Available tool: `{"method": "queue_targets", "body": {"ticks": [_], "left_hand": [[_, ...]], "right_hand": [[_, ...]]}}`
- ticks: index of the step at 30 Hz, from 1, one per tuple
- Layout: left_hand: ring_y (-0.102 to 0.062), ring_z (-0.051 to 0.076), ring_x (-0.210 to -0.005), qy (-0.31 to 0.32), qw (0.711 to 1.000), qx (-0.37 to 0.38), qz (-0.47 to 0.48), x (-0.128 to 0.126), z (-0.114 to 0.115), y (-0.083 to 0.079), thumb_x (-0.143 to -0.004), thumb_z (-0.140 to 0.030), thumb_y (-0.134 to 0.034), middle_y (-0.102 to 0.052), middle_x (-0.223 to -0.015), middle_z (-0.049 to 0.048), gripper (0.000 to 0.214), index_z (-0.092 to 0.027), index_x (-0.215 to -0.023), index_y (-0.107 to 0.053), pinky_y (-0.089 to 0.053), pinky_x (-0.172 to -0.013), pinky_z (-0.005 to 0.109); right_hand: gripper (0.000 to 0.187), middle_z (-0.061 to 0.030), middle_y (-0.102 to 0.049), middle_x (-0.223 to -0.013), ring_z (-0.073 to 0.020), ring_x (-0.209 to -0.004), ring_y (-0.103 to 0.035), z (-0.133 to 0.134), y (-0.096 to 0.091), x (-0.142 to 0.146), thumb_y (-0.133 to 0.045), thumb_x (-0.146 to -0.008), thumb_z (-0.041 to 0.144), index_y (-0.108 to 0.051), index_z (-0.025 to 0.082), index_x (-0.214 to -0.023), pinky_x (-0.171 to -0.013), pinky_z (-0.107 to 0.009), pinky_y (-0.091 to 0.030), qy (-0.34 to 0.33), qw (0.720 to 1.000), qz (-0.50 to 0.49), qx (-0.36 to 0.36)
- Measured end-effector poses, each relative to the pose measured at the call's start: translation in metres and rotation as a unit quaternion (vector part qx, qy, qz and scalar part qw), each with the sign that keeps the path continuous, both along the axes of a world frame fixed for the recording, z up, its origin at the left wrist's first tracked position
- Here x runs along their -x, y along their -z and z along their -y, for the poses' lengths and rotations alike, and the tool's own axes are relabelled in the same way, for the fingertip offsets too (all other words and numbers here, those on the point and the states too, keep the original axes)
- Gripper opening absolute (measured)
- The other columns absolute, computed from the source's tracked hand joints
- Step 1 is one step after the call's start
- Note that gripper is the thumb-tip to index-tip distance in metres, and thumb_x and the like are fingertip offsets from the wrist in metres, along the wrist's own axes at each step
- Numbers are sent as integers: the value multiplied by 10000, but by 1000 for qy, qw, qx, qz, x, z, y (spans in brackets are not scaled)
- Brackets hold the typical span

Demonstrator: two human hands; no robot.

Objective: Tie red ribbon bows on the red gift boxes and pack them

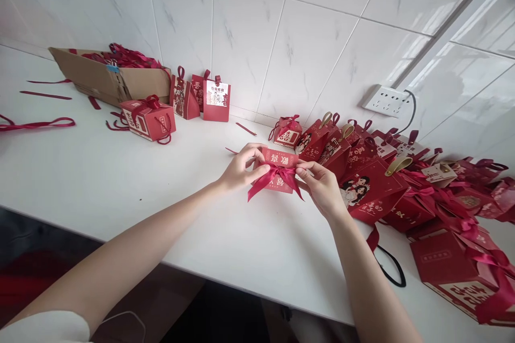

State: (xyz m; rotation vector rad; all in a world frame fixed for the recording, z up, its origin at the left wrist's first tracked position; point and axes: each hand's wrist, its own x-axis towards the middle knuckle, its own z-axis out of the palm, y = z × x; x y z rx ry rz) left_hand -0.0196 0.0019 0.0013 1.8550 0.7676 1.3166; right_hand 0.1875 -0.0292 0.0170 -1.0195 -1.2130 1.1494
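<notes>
A small red gift box [277, 156] with pale lettering stands over the white table in front of me. Across its face is a dark red satin ribbon bow [278, 172], its two tails hanging down and outward. My left hand [243, 166] pinches the bow's left loop with the thumb, the fingers curled by the box's left edge. On the other side, my right hand [322, 182] has the right loop between thumb and forefinger. The box's back and some fingertips are hidden.
Many finished-looking red gift boxes [372, 190] crowd the right side. A cardboard carton [140, 84] of ribbons stands at the back left, near a corded red box [153, 122]. A black loop [396, 273] lies at right; a power strip [387, 101] is on the tiled wall.
</notes>
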Motion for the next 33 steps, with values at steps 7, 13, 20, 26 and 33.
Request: {"method": "queue_targets", "body": {"ticks": [7,13,20,26,33], "left_hand": [[-499,251,-1180,-16,1000,-18,-10,-3,1,0,-773,-256,-580,-506,-1231,104,86,-190,-751,-529,-482,-851,354],[-491,237,-1182,-15,1000,-15,-8,-4,2,0,-806,-282,-547,-517,-1214,92,146,-193,-699,-502,-477,-849,337],[-485,238,-1194,-4,1000,-3,-5,-3,1,1,-796,-279,-557,-507,-1235,81,146,-196,-691,-499,-469,-881,346],[-481,244,-1195,-15,1000,6,-7,-2,1,0,-790,-286,-548,-515,-1220,79,149,-200,-682,-490,-452,-919,369],[-468,246,-1215,-15,1000,12,-5,-3,1,-1,-781,-283,-545,-518,-1226,72,134,-205,-686,-492,-463,-911,368]], "right_hand": [[296,-71,-528,-1225,-233,-1071,-566,1,0,4,-785,-603,424,-661,180,-716,-727,-326,-576,77,995,37,-50],[315,-8,-632,-771,-152,-765,-634,5,-2,8,-771,-624,445,-642,182,-740,-747,-361,-582,93,993,31,-59],[315,8,-642,-701,-129,-686,-636,2,-3,7,-816,-576,396,-642,171,-711,-730,-343,-580,73,997,-26,-24],[292,-1,-633,-711,-131,-691,-618,1,-4,4,-805,-593,383,-630,167,-680,-735,-340,-558,36,997,-63,10],[249,17,-572,-714,-132,-715,-597,4,-6,5,-705,-704,413,-608,195,-778,-745,-334,-543,19,999,-43,-7]]}}
